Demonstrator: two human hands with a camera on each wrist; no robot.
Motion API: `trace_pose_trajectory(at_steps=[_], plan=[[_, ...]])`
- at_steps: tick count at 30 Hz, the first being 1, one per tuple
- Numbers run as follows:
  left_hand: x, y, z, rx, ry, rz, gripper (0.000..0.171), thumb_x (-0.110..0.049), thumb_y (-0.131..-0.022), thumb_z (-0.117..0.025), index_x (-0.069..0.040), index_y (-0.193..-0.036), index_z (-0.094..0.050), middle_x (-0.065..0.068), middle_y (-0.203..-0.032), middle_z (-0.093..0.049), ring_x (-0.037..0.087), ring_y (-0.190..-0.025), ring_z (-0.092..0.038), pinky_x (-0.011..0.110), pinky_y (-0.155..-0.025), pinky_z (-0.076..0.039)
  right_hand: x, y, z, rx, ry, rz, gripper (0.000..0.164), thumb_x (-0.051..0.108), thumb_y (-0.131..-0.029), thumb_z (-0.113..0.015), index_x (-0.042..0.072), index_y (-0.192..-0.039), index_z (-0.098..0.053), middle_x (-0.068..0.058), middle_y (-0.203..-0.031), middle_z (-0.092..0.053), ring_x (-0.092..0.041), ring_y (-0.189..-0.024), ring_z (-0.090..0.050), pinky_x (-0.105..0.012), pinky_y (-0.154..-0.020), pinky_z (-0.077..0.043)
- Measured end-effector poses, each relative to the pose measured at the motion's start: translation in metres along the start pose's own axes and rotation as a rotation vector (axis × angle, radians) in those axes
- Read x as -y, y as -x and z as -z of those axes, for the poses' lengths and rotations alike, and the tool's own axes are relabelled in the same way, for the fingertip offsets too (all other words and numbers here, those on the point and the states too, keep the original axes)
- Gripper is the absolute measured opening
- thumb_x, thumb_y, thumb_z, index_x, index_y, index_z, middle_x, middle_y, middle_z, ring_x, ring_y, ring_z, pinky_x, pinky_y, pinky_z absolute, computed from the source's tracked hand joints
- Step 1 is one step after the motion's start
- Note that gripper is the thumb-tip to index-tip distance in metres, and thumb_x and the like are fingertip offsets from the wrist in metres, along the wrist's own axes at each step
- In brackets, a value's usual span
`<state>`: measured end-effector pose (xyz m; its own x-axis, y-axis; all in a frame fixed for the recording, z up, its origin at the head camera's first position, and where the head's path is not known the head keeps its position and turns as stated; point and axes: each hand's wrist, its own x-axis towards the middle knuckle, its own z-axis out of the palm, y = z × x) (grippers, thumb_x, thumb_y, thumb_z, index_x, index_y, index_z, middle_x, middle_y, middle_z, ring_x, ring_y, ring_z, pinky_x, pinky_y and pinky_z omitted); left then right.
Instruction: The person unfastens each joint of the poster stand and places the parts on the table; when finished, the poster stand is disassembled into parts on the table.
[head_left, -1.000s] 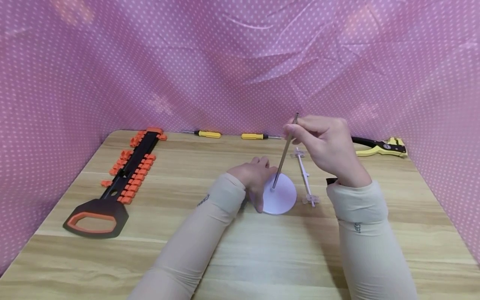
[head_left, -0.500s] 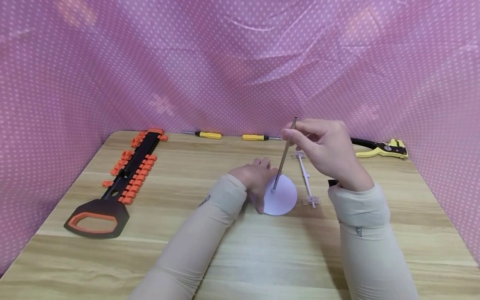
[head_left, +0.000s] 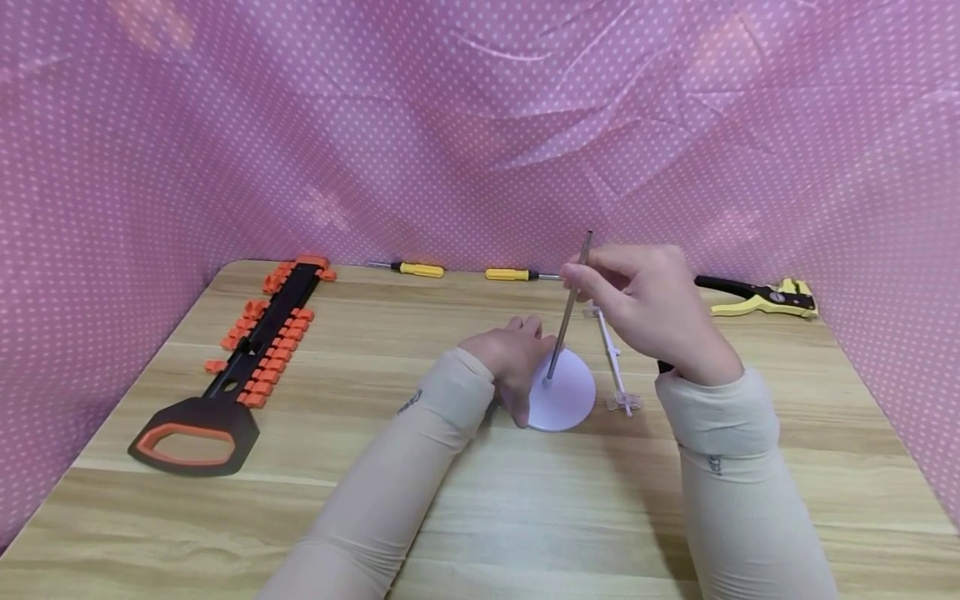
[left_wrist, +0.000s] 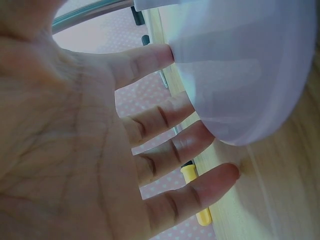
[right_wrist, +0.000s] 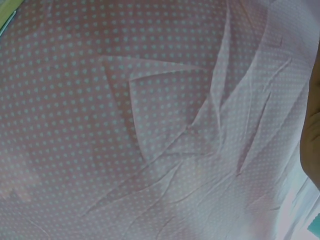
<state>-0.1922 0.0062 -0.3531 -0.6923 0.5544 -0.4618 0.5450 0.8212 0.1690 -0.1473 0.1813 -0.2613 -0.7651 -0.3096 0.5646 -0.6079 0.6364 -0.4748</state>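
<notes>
near the middle of the frame, my left hand [head_left: 510,362] grips the edge of the white disc [head_left: 567,402], thumb on the near side, fingers beyond. right of centre, my right hand [head_left: 652,300] pinches the tilted rod [head_left: 567,315], whose lower end meets the disc near its middle. a thin bar [head_left: 613,358] lies just right of it, pliers [head_left: 780,297] upper right, a rack [head_left: 266,327] on the left.

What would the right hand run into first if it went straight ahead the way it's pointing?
Probably the pink curtain. The right hand, gripping the metal rod, looks raised above the right-hand yellow screwdriver near that line, though depth is unclear.
</notes>
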Motion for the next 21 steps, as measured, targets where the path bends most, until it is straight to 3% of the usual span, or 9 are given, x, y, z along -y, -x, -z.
trace_pose_trajectory(at_steps=[5, 21], plan=[[-0.0003, -0.0008, 0.0, 0.005, -0.002, 0.003, 0.126, -0.036, -0.061, -0.105, -0.026, -0.166, -0.037, 0.006, -0.146, -0.041, 0.022, -0.132, -0.041, 0.041, -0.105, -0.056, -0.0001, 0.0, -0.0021, -0.018, 0.006, 0.013, 0.016, 0.016, -0.1, -0.075, 0.012, -0.086, -0.082, 0.002, -0.068, -0.074, -0.011, -0.061, -0.069, -0.014, -0.06, -0.047], [-0.001, -0.0012, -0.0008, 0.0, -0.013, 0.0, 0.124, -0.036, -0.06, -0.105, -0.027, -0.165, -0.038, 0.006, -0.145, -0.041, 0.022, -0.13, -0.041, 0.041, -0.104, -0.057, 0.0014, -0.0003, -0.0034, -0.03, -0.001, -0.004, 0.014, 0.018, -0.099, -0.075, 0.015, -0.089, -0.083, 0.002, -0.072, -0.077, -0.014, -0.064, -0.073, -0.01, -0.062, -0.046]])
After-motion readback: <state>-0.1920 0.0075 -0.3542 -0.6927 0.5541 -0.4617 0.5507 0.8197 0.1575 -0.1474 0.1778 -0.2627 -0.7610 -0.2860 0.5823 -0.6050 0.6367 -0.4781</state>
